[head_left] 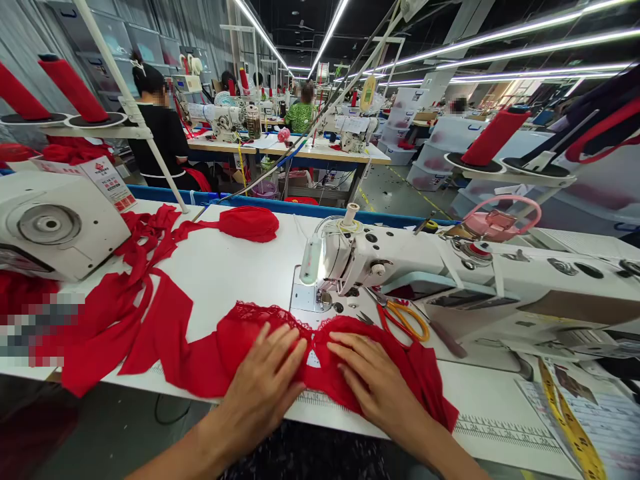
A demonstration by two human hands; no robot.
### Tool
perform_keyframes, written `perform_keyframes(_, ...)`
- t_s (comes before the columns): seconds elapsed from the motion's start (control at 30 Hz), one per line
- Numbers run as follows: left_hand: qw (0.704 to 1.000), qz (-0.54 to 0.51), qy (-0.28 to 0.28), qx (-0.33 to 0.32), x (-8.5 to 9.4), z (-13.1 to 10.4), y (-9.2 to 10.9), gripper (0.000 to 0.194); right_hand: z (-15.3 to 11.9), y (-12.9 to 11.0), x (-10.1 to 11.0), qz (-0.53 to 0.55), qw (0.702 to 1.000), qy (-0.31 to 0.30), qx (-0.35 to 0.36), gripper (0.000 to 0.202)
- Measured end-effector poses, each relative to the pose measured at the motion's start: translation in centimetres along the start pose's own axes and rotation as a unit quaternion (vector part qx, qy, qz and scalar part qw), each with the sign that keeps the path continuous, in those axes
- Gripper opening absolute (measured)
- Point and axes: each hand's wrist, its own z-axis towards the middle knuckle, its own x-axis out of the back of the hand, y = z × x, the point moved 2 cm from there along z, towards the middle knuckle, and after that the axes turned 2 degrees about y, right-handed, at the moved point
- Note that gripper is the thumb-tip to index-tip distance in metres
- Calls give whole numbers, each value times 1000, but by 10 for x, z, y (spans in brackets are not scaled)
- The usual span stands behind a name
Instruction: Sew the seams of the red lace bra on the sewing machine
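Note:
A red lace-edged bra (233, 343) lies spread on the white sewing table near its front edge. My left hand (265, 367) rests flat on the left cup, fingers stretched out. On the right cup lies my right hand (373, 377), its fingers also extended and slightly bent. A small gap at the bra's centre shows between the two hands. Just beyond the bra stands the lit needle area of a white sewing machine (400, 257). Connected red fabric pieces (165, 327) trail off to the left, with a red cup piece (249, 223) farther back.
Orange-handled scissors (407, 320) lie beside the machine bed. A yellow tape measure (570, 420) and papers sit at the right. Another white machine (60, 227) stands at the left, and red thread cones (497, 137) are on stands. A person in black (155, 130) sits beyond the table.

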Motion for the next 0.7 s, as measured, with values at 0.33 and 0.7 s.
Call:
perform_keyframes(0.33, 994, 51, 34, -91, -24, -25, 39, 57, 21, -10, -19, 29, 997, -6, -69, 16)
perform_keyframes(0.7, 998, -17, 11, -57, -4, -18, 40, 63, 20, -9, -11, 14, 997, 36, -71, 15)
